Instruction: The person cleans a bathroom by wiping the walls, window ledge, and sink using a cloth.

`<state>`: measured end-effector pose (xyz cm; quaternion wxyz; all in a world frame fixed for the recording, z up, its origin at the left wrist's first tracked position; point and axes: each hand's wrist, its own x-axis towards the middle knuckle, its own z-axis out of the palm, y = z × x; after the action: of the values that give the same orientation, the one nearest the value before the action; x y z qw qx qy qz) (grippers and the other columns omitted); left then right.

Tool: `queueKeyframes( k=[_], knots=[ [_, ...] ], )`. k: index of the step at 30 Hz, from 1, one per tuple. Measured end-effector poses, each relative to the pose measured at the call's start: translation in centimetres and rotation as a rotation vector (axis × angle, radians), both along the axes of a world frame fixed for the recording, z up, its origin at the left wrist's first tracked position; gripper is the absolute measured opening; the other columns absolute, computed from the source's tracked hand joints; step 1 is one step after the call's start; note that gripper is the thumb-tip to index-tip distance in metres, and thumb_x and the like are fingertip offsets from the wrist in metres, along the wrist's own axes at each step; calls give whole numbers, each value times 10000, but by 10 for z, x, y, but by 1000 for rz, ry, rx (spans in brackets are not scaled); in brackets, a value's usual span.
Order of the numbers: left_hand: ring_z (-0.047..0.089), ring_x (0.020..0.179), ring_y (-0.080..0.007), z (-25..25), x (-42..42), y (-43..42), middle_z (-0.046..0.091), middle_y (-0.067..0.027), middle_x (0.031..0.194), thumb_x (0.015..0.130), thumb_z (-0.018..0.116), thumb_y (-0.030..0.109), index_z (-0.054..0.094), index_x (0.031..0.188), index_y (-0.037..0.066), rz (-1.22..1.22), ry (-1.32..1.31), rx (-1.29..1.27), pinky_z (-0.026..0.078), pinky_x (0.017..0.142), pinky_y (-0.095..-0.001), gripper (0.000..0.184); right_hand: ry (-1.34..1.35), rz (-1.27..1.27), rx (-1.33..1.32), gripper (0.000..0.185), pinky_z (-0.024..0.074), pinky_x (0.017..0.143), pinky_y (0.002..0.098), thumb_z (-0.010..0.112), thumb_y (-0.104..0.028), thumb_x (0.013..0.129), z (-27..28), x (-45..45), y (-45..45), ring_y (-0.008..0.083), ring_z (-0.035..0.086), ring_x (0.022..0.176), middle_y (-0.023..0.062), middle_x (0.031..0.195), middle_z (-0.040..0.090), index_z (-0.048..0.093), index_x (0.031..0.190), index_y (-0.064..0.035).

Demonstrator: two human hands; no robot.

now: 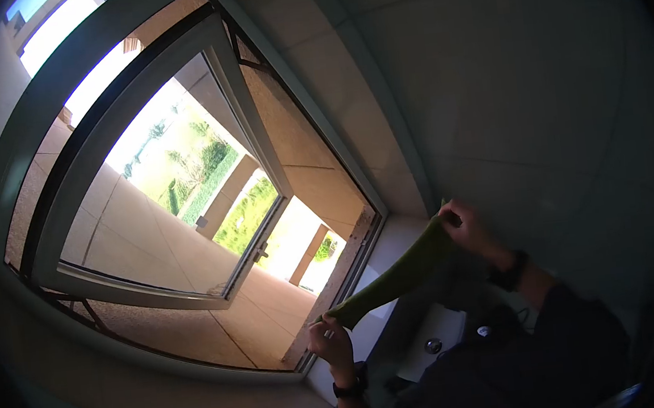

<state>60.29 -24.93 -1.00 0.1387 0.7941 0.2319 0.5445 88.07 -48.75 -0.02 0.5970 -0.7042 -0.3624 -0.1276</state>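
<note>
A dark green cloth (397,274) is stretched between my two hands, in front of the sill of an open window. My left hand (330,344) is closed on its lower left end, near the bottom corner of the window frame. At the upper right end, my right hand (463,226) grips the cloth between thumb and fingers. The cloth sags a little between them. I wear a dark band on each wrist.
The window sash (243,110) stands tilted open within its frame (329,141). Beside the sill (365,338), below the cloth, is a pale object with a round metal part (433,346). A tiled wall (522,106) rises at the right.
</note>
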Motion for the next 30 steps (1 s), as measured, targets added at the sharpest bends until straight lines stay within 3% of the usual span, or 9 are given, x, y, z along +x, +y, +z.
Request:
queueKeyframes(
  k=[3, 6, 10, 14, 19, 23, 26, 29, 30],
  knots=[
    [668, 704, -321, -12, 1, -10, 653, -144, 785, 926, 652, 42, 598, 937, 9, -123, 35, -151, 518, 622, -405, 65, -26, -78, -29, 144, 537, 712, 398, 695, -29, 839, -10, -5, -15, 321, 674, 806, 158, 877, 659, 604, 950, -20],
    [680, 745, -317, -3, -3, -13, 688, -134, 865, 947, 615, 44, 660, 1212, 31, -222, 255, 7, 533, 647, -393, 269, -43, -140, -82, 154, 532, 689, 401, 684, -60, 863, -19, -10, -32, 333, 678, 787, 169, 844, 657, 583, 973, -21],
    [710, 858, -330, -3, -1, -30, 705, -161, 943, 940, 635, 44, 684, 1104, 33, -226, 333, -148, 562, 727, -379, 171, 129, -137, -184, 133, 528, 638, 401, 648, -82, 902, -32, -13, -42, 340, 687, 747, 181, 818, 661, 568, 986, -18],
    [709, 778, -306, -13, -9, -41, 706, -137, 927, 929, 670, 103, 681, 1017, 49, 38, 312, -152, 551, 651, -376, 104, 228, -86, -150, 131, 523, 598, 381, 624, -116, 945, -38, -6, -28, 277, 691, 683, 171, 818, 672, 557, 1005, -21],
    [646, 566, -367, 9, 2, -38, 615, -174, 612, 970, 592, 196, 675, 1046, 108, 258, 250, -194, 493, 514, -454, 143, 584, 140, 26, 122, 500, 534, 271, 547, -108, 1021, 3, -14, -3, 133, 634, 592, 91, 755, 681, 484, 1118, -68],
    [654, 559, -350, 50, 29, -30, 613, -185, 617, 985, 551, 122, 671, 1178, 85, 130, 39, -222, 492, 516, -449, 231, 598, 173, 302, 158, 510, 596, 270, 553, -50, 997, 17, -8, 6, 132, 645, 690, 82, 813, 674, 471, 1127, -83],
    [672, 500, -227, 88, 47, -29, 647, -143, 589, 1045, 439, 125, 634, 1215, 55, -88, -103, -459, 537, 493, -346, 268, 535, 234, 418, 169, 514, 690, 293, 545, -23, 985, 34, 8, 2, 131, 631, 792, 71, 872, 647, 468, 1130, -65],
    [662, 462, -197, 119, 64, -19, 627, -107, 543, 1064, 408, 143, 606, 1195, 10, -260, -109, -364, 518, 421, -297, 272, 325, 126, 497, 137, 512, 694, 296, 530, -28, 997, 56, 31, 3, 134, 623, 776, 71, 877, 652, 462, 1115, -44],
    [652, 452, -192, 130, 65, -16, 630, -112, 560, 1064, 407, 143, 598, 1192, -7, -381, -14, -589, 525, 425, -302, 275, 281, 99, 505, 132, 512, 704, 302, 513, -42, 1007, 66, 36, 2, 144, 625, 776, 76, 864, 645, 454, 1125, -47]
  ],
)
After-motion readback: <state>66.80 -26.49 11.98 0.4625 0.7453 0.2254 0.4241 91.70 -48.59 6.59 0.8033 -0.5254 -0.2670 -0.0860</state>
